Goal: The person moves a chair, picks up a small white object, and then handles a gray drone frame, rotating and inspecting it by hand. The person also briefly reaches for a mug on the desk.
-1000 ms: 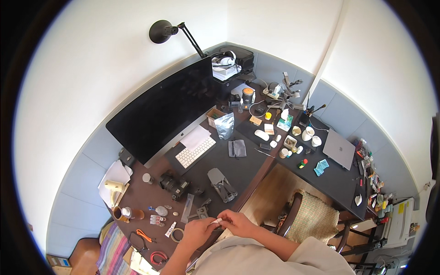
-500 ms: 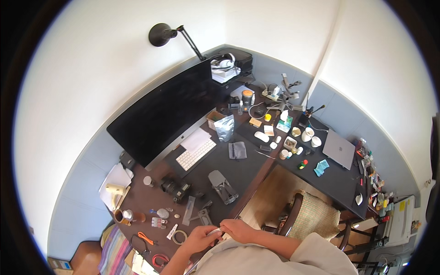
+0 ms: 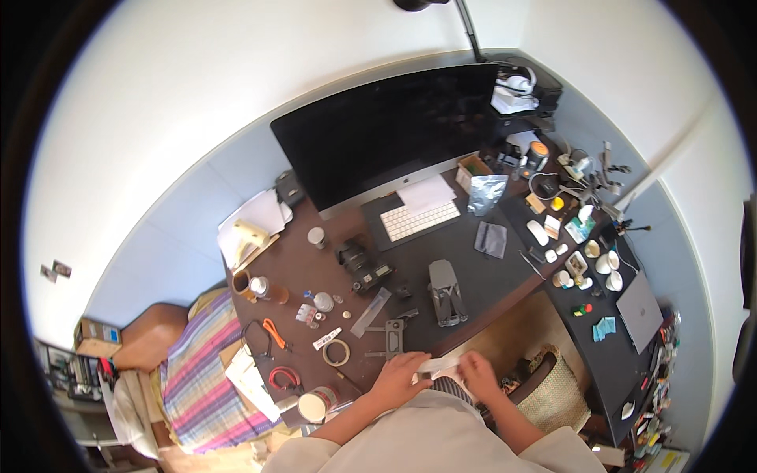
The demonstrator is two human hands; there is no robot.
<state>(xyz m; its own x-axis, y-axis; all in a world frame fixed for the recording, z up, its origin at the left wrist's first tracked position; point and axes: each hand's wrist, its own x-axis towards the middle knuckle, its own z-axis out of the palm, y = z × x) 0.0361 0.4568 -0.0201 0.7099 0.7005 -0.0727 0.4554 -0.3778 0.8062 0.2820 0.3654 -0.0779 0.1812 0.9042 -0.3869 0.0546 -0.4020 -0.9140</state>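
Observation:
Both hands are at the desk's near edge, close to my body, with a pale, flexible strip-like thing [image 3: 438,365] stretched between them; its exact kind is unclear. My left hand [image 3: 399,380] is closed on its left end. My right hand [image 3: 478,374] has its fingers curled at the other end, slightly blurred. Just beyond my left hand lies a grey controller [image 3: 393,337] with unfolded arms. Farther off rests a grey folded drone [image 3: 447,293]. A roll of tape [image 3: 337,364] lies left of the controller, near a clear plastic strip [image 3: 369,312].
A black camera [image 3: 364,268], a white keyboard [image 3: 419,221] and a large monitor [image 3: 394,134] stand farther back. At left are a red cable coil [image 3: 282,378] and a round tin [image 3: 314,406]. A woven-covered chair [image 3: 556,394] and a side desk with a laptop [image 3: 639,312] are right.
My view has swung left, so the desk things appear farther right. My hands, close together before, have moved apart, and more of the pale strip shows between them.

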